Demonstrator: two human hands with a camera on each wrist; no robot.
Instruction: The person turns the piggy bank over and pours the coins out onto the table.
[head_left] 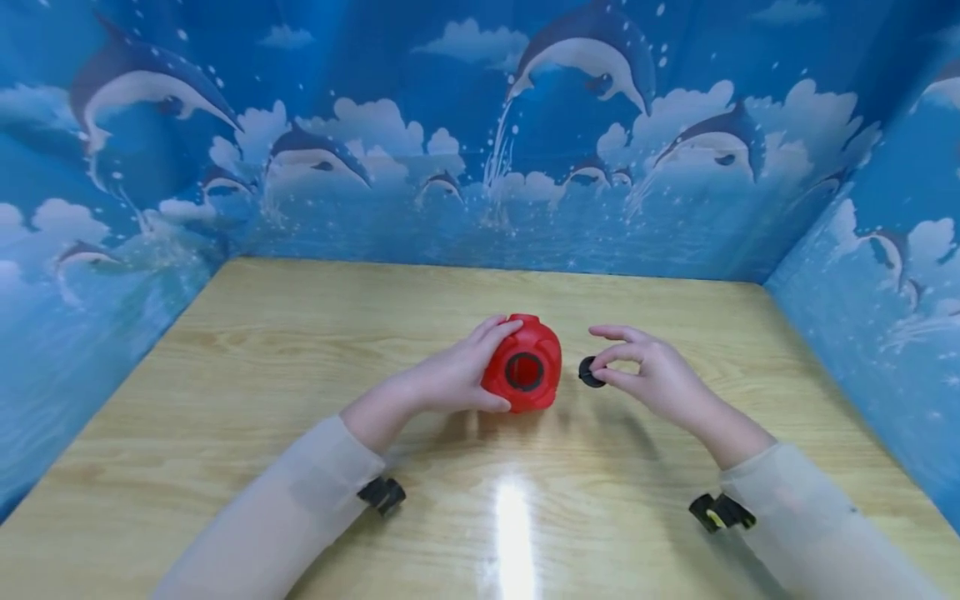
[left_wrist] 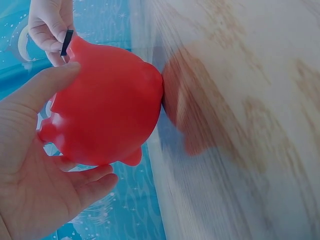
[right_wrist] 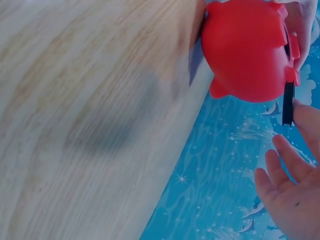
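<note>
Hands apart, both occupied. Left hand [head_left: 457,375] grips a rounded, hollow-looking red plastic body with stubby knobs [head_left: 528,342], thumb on one side, fingers on the other; it sits just beyond the left palm, touching the table [head_left: 585,517]. Probably a steadying grip: curved shell, would likely roll if free. Spread digits also leave the black-rimmed round opening [head_left: 523,372] uncovered, facing the wearer, likely for a clear view in. Right hand [head_left: 651,375] pinches a thin round black disc [head_left: 590,372] by thumb and index; disc is between the hands, clear of the red body, and the light pinch likely leaves it easy to turn. Can't make out: inside of the body (dim), the side under the left palm, the patch resting on the table. Opening is nearly edge-on from the wrists; disc partly behind the right fingertips, so its detail is too small to read.
</note>
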